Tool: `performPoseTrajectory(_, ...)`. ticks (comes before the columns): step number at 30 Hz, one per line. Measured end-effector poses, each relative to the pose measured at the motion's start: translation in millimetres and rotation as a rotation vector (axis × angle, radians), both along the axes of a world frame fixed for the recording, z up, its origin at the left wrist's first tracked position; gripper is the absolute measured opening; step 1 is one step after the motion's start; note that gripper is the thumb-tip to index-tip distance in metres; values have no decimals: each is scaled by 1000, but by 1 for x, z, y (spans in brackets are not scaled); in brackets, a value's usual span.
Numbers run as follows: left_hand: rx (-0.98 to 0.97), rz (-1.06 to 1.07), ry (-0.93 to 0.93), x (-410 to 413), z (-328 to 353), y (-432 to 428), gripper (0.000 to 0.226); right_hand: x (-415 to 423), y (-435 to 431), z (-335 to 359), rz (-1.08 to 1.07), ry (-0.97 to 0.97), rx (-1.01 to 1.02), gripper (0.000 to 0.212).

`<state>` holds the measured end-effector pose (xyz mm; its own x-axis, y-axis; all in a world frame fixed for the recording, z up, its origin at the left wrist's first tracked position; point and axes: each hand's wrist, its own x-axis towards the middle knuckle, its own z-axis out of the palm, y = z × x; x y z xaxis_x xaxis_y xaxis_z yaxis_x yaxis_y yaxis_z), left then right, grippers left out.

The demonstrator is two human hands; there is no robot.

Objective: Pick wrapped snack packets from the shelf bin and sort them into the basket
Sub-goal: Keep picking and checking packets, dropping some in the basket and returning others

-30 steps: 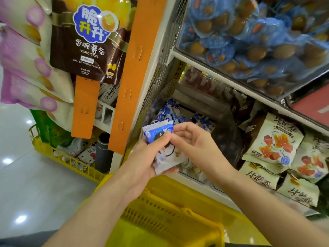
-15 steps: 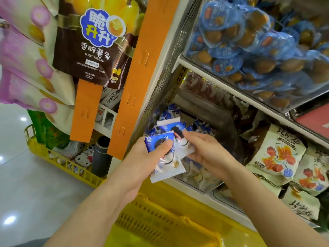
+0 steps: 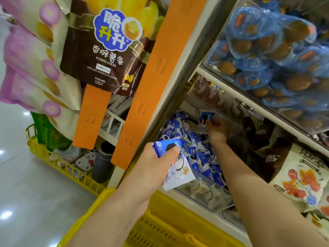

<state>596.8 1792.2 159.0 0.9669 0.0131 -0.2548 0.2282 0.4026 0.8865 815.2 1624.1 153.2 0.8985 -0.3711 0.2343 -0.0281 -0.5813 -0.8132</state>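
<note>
At the front edge of the shelf bin [image 3: 211,195]: left hand [image 3: 154,166] clamped on a small stack of blue-white cookie packets [image 3: 178,172], thumb across the top one. Right hand [image 3: 216,130] is deep at the bin's back, fingers pinching a single packet [image 3: 204,119] above the pile of loose packets [image 3: 197,154]. Yellow basket [image 3: 165,227] sits below the shelf edge, under the left forearm. Basket contents not visible.
</note>
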Motion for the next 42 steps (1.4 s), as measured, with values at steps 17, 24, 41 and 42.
performPoseTrajectory(17,24,19,26,5,-3,1,20,19,-1,-23,12,131,-255,25)
performPoseTrajectory(24,63,38,23,7,-4,-2,16,22,0,-19,96,219,-268,28)
performPoseTrajectory(41,1,40,10,13,-14,-7,13,-45,24,11,291,-21,-237,28)
performPoseTrajectory(42,11,37,4,13,-16,-8,13,-60,27,16,326,-88,-196,25)
